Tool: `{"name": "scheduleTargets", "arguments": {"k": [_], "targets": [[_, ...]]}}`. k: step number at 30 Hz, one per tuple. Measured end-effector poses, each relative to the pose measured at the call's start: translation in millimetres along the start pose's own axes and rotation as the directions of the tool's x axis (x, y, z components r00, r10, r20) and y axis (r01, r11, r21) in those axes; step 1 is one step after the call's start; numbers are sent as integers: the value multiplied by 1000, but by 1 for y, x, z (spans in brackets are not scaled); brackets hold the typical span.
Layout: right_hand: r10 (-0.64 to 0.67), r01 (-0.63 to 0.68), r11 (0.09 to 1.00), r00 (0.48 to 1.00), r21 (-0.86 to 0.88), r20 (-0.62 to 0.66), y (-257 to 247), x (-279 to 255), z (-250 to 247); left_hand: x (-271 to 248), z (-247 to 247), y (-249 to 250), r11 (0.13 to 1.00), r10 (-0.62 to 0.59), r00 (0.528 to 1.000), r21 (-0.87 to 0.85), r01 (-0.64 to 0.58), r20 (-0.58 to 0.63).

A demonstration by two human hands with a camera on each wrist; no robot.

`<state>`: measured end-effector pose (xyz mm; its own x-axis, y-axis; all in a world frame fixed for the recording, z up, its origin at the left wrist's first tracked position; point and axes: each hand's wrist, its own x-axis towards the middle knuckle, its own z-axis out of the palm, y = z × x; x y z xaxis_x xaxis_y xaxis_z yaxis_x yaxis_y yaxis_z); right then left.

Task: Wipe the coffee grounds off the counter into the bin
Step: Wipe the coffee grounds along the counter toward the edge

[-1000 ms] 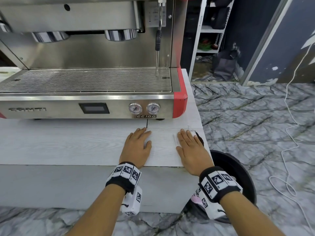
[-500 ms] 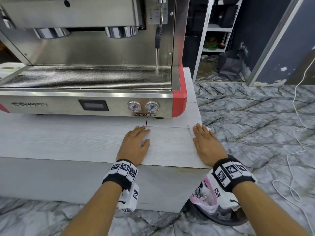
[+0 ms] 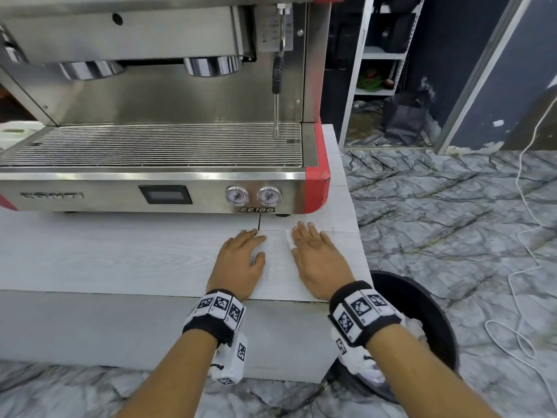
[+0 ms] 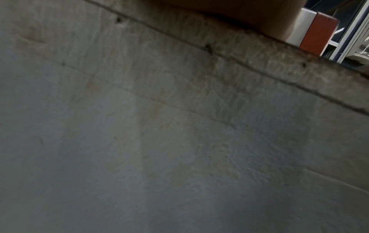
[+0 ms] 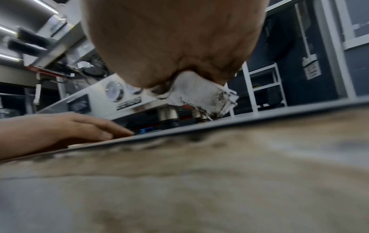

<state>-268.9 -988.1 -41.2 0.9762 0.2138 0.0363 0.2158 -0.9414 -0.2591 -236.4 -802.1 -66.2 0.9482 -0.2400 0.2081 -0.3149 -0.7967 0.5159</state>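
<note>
My left hand (image 3: 241, 257) lies flat on the white wood counter (image 3: 120, 257), fingers straight, holding nothing. Beside it, my right hand (image 3: 316, 254) presses flat on a white tissue (image 3: 288, 241); only the tissue's left edge shows past the fingers. From the right wrist, the tissue (image 5: 199, 94) hangs under my palm, smeared with dark coffee grounds, and the left hand (image 5: 79, 126) rests further left. No loose grounds show on the counter. The black bin (image 3: 416, 303) stands on the floor just below the counter's right front corner, partly hidden by my right wrist.
A steel and red espresso machine (image 3: 150, 191) fills the back of the counter, its steam wand (image 3: 275, 110) hanging over the drip grate. The counter's right edge is a hand's width from my right hand. A white cable (image 3: 524, 206) trails across the marble floor.
My right hand slid with the tissue to the counter's right edge, then came back left beside the left hand. The dark grounds seen by its fingertips earlier are gone. The left hand stayed put.
</note>
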Motion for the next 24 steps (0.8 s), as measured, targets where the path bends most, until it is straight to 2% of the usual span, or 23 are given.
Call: {"name": "scheduleTargets", "arguments": {"k": [3, 8, 14, 24], "targets": [[-26, 27, 999, 998, -18, 57, -10, 7, 19, 0, -1, 0, 1000, 3, 1000, 10, -3, 1], [32, -27, 998, 996, -61, 88, -7, 16, 19, 0, -1, 0, 1000, 3, 1000, 9, -3, 6], [154, -148, 987, 984, -63, 92, 15, 24, 9, -2, -3, 1, 1000, -7, 1000, -11, 7, 20], [349, -347, 937, 934, -48, 77, 70, 6, -10, -3, -4, 1, 1000, 13, 1000, -10, -13, 21]]}}
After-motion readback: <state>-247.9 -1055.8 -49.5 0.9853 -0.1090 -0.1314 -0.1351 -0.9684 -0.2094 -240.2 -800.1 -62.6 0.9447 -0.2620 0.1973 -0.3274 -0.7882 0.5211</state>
